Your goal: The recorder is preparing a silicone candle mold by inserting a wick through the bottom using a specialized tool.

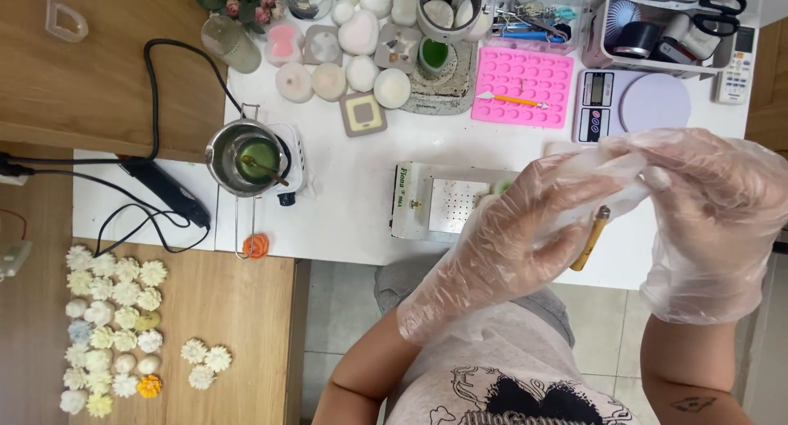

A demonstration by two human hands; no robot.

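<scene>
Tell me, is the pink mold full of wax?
No, the pink mold on the table shows rows of empty holes, with only an orange-handled tool lying across it.

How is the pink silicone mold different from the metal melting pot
The pink mold is flat, rectangular and dimpled with many small cavities; the metal pot is round, deep and shiny. The mold has an orange-handled tool lying on it; the pot holds green liquid with a stirrer in it. Both are on the white table.
</scene>
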